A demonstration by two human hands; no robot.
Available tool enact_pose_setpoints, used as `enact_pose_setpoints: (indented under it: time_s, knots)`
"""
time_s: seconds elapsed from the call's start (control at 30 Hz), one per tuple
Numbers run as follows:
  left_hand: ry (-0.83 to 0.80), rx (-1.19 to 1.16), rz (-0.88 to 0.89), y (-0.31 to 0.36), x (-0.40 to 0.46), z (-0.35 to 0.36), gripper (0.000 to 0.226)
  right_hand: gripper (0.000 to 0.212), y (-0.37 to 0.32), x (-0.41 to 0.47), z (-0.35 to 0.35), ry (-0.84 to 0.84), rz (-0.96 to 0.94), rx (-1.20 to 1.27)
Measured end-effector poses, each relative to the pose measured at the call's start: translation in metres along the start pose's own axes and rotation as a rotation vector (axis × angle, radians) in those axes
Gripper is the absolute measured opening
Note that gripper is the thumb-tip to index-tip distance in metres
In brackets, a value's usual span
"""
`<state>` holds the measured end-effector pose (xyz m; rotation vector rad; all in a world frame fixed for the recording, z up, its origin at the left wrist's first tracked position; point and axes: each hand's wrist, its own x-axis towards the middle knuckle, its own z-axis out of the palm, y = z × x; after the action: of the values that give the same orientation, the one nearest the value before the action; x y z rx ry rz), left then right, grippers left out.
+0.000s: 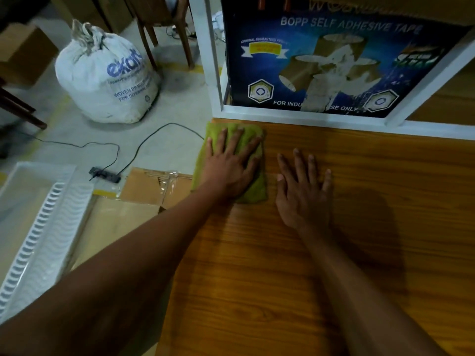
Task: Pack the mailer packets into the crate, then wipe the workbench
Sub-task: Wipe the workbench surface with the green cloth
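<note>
The workbench (334, 253), a wood-grain orange-brown top, fills the lower right of the view, and its left edge runs down past the floor items beside it. Farthest left on the floor lies a white plastic crate (38, 227) with a slotted wall, its contents not discernible. Behind it, further back, stands a tied white woven sack (102, 78) with blue lettering, and a black cable (144, 142) snakes across the concrete to a dark power strip (104, 174). Flattened cardboard (149, 191) with clear tape lies against the bench's left side. At the bench's far left corner sits a green cloth (231, 183), folded into a pad, one edge hanging slightly over the side. The left hand (231, 163) lies flat on the cloth, fingers straight and spread, pressing it down on the wood without curling round it. Just right of the cloth, apart from it, the right hand (303, 191) rests palm-down on the bare bench, fingers straight and fanned, holding nothing. Beyond both hands a white frame (295, 118) stands along the bench's back edge, and inside it is a dark blue carton (321, 68) printed "BOPP SELF ADHESIVE TAPE", its picture partly torn. No mailer packets can be made out.
</note>
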<state>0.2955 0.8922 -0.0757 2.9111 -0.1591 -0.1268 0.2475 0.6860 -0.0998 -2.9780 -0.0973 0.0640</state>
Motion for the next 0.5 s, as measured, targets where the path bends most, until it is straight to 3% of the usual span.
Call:
enact_pose_setpoints:
  time_s: [0.1,0.23,0.4,0.5]
  knots:
    - [-0.004,0.0,-0.03,0.001,0.015,-0.004,0.064,0.058,0.0,0.0,-0.002,-0.007,0.007,0.005]
    - [0.012,-0.007,0.073,0.003,-0.044,0.017,0.058,0.058,-0.002,0.0,-0.004,-0.056,0.022,-0.018]
    - [0.001,0.001,-0.022,-0.001,0.02,0.0,0.06,0.059,0.001,-0.001,0.0,0.012,-0.001,-0.013]
    - [0.028,0.017,0.026,0.007,-0.025,0.016,0.06,0.06,0.001,0.001,0.002,-0.021,0.007,-0.02]
